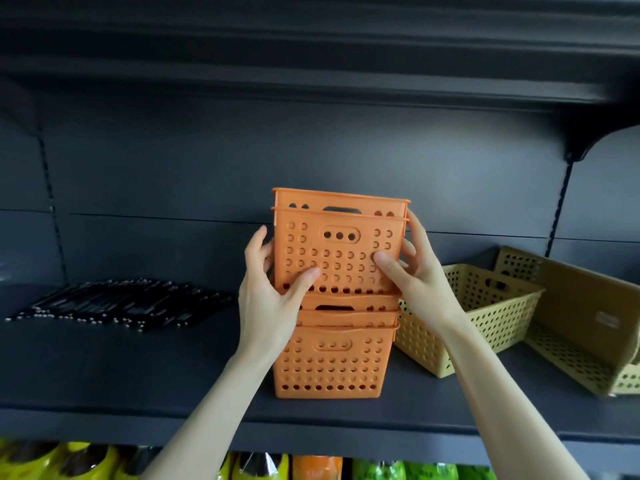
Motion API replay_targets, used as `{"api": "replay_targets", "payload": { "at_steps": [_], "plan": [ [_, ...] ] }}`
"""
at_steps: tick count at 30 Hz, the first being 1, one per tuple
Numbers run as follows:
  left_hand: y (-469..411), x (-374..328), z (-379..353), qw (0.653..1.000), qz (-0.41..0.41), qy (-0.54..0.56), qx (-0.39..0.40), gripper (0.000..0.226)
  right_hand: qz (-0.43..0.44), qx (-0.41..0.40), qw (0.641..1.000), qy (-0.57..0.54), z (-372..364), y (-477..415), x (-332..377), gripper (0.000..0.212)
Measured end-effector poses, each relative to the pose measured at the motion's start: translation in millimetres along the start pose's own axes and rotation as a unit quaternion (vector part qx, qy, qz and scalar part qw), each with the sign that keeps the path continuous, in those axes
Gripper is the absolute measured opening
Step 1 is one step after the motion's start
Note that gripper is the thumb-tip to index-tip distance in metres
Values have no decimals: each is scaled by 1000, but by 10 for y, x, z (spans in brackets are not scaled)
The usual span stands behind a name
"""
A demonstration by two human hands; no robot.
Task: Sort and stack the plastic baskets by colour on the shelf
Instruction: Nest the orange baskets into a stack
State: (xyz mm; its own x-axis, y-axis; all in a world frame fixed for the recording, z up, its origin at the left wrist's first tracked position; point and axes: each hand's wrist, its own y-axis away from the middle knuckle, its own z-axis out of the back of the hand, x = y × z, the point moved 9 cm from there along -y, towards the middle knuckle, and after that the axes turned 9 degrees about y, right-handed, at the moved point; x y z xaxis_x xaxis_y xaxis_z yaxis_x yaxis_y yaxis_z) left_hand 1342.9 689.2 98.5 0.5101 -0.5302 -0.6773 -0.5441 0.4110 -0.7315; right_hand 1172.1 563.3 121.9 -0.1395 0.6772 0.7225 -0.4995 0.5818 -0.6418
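Note:
Two nested orange baskets (337, 242) are held between my hands, their bottom sitting in the mouth of an orange stack (330, 362) that stands on the dark shelf (138, 372). My left hand (273, 289) grips the left side, thumb on the front wall. My right hand (412, 268) grips the right side, thumb on the front holes. To the right, a yellow-beige basket (485, 306) stands upright, and another yellow-beige basket (581, 327) lies tipped on its side.
A flat pile of black packaged items (121, 303) lies on the shelf at the left. A shelf bracket (581, 147) and the upper shelf hang overhead. Below the shelf edge, yellow, orange and green packaged goods (311, 467) show.

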Motion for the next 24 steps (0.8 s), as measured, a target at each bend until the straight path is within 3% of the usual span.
{"api": "replay_targets", "payload": {
  "at_steps": [8,15,18,24],
  "plan": [
    [169,-2,-79,1000,-8,-10,-6,79,-44,-65,997,19,-69,247,-151,89],
    [151,-33,-35,993,-70,-48,-80,42,-35,-73,996,44,-151,236,-198,44],
    [91,16,21,989,-84,-75,-93,44,-27,-79,994,69,-233,231,-194,42],
    [-58,211,236,985,-85,-88,-121,46,-30,-73,989,123,-449,200,-211,57]
  ]
}}
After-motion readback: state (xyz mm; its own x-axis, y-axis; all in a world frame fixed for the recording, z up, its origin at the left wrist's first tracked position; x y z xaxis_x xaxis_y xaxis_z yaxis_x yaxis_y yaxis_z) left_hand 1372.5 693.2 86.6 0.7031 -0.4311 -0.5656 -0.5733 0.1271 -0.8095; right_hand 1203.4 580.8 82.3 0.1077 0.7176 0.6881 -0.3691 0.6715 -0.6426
